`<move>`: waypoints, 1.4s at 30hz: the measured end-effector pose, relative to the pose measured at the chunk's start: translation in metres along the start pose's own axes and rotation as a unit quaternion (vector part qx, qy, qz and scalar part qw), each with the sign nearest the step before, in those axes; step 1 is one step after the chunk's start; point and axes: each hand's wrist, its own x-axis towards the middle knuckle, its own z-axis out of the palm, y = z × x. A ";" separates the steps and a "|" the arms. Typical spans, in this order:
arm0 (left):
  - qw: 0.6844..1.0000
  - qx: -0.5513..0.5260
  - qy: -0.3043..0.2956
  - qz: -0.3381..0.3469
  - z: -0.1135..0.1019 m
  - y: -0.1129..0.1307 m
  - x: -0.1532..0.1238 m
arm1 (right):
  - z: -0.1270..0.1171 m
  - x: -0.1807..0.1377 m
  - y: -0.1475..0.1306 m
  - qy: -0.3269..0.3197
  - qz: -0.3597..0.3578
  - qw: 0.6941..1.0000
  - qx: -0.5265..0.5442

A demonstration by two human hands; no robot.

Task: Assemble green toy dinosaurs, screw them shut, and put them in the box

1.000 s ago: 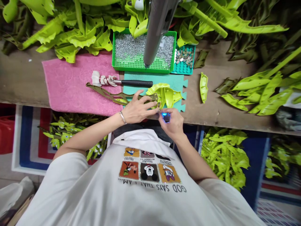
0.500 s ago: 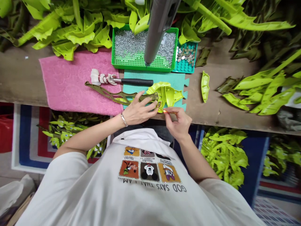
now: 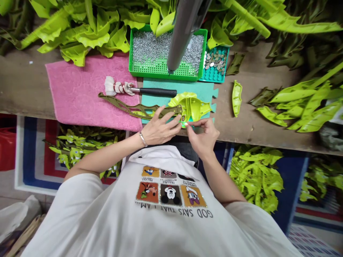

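My left hand (image 3: pixel 158 127) lies on a long olive-green plastic part (image 3: pixel 134 109), its fingers spread flat and pressing it down where it meets a lime-green plastic shell (image 3: pixel 190 104). My right hand (image 3: pixel 203 135) is pinched on a tiny glowing piece, too small to name, at the shell's near edge. Both parts lie on a teal foam mat (image 3: pixel 206 91) by the near edge of the wooden bench (image 3: pixel 254 117). A black-handled tool with a cloth-wrapped end (image 3: pixel 139 91) lies just beyond the olive part.
A green tray of small metal screws (image 3: pixel 150 67) and a teal tray of round metal pieces (image 3: pixel 215 64) stand behind the mat. A grey post (image 3: pixel 184 32) rises over the screw tray. A pink towel (image 3: pixel 83 89) lies left. Green plastic leaf parts (image 3: pixel 302 103) are heaped around.
My right hand has moved up from below the bench edge to the shell's near edge; the blue light it held a second ago is gone. My left hand has stayed on the olive part.
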 end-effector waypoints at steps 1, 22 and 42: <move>1.000 -0.017 0.005 -0.004 0.001 0.000 -0.001 | 0.000 0.000 -0.001 -0.001 0.010 1.000 -0.001; 0.997 -0.064 0.001 -0.047 0.005 0.007 0.001 | -0.003 0.010 -0.009 -0.051 0.118 0.991 0.045; 0.996 -0.069 0.041 -0.046 0.015 0.003 0.001 | -0.004 0.009 -0.005 -0.071 0.111 0.991 0.012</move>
